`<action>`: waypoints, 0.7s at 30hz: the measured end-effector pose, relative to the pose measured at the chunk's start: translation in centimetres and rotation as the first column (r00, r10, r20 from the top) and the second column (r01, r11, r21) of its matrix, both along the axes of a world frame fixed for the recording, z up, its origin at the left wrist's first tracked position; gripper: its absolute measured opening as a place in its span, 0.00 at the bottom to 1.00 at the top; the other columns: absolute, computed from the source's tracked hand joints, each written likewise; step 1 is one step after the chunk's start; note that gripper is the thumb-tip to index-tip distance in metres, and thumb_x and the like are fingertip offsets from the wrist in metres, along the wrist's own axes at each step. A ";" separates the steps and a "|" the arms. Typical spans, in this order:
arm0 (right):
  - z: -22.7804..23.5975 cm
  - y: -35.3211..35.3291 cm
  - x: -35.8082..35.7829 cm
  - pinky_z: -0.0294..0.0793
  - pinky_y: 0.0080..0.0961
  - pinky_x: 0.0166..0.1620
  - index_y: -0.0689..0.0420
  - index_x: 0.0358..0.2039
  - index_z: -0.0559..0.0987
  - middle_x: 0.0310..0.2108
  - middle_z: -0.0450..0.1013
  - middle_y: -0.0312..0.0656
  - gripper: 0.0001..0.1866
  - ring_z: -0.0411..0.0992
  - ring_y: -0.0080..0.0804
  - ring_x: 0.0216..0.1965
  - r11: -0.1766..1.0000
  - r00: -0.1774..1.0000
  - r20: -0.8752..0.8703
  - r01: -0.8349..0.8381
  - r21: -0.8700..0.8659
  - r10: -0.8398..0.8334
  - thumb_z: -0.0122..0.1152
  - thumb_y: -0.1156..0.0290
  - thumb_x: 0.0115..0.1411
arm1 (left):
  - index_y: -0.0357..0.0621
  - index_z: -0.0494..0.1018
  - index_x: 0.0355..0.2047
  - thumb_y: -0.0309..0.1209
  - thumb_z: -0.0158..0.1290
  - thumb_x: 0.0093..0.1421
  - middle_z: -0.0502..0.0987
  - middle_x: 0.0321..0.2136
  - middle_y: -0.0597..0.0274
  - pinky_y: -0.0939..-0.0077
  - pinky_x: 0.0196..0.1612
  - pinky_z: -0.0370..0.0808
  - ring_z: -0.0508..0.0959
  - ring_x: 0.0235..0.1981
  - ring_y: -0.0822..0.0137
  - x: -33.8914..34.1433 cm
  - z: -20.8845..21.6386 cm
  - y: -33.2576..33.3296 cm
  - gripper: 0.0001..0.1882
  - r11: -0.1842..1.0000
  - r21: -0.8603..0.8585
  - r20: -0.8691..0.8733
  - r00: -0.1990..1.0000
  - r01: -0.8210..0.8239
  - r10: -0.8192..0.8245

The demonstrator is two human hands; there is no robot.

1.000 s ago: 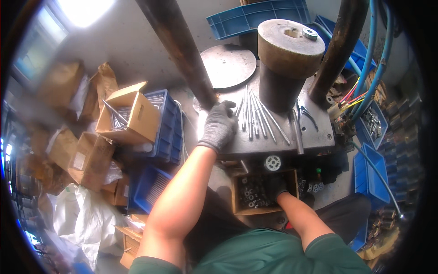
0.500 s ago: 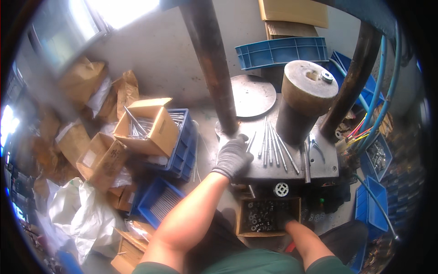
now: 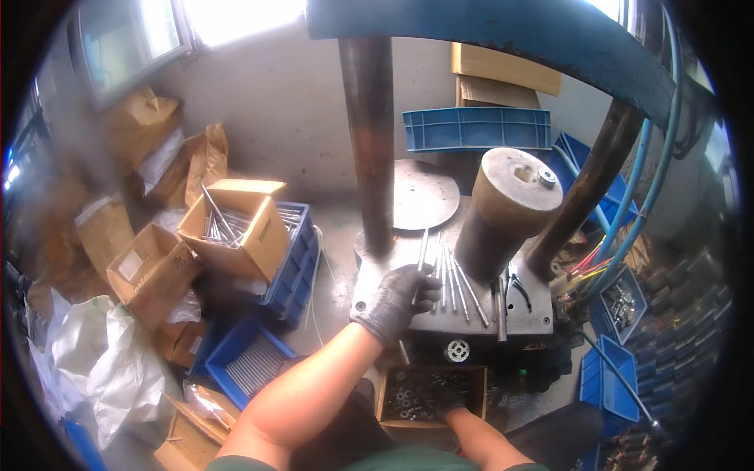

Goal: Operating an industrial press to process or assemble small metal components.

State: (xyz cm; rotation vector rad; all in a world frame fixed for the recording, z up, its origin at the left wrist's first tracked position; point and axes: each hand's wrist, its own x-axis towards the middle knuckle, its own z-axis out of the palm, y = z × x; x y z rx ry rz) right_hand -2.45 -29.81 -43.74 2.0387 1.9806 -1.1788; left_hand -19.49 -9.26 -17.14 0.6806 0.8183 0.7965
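My left hand (image 3: 398, 302), in a dark grey glove, is closed around a thin metal rod (image 3: 423, 250) above the steel worktable (image 3: 522, 318). The rod's upper end sticks up past my fingers; its lower part is hidden behind the hand. Just right of it, several similar metal rods (image 3: 454, 282) lie fanned out on the table. Down below the table's front edge, my right hand (image 3: 448, 399) reaches into a cardboard box (image 3: 479, 392) of small dark rings and washers (image 3: 408, 392). Its dark glove blends with the contents, so the fingers cannot be made out.
A thick steel cylinder (image 3: 506, 212) with a small ring (image 3: 547, 177) on top stands behind the rods. Pliers (image 3: 517, 292) lie at right. Two posts (image 3: 369, 141) and a blue beam (image 3: 487, 23) frame the table. At left, an open carton of rods (image 3: 255, 235) sits on a blue crate (image 3: 292, 267).
The whole view has shifted, showing more of the beam above. My left hand has lifted the rod and moved rightward toward the fanned rods. My right hand stays inside the box.
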 end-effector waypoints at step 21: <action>14.7 -0.7 9.3 0.79 0.44 0.50 0.55 0.43 0.86 0.44 0.82 0.51 0.12 0.81 0.51 0.47 0.985 0.994 -0.064 -0.073 0.154 0.084 0.60 0.71 0.60 | 0.41 0.69 0.57 0.31 0.55 0.67 0.79 0.37 0.60 0.81 0.27 0.73 0.76 0.27 0.74 3.4 0.0 -4.2 0.20 0.856 0.516 0.020 0.999 0.031 -0.048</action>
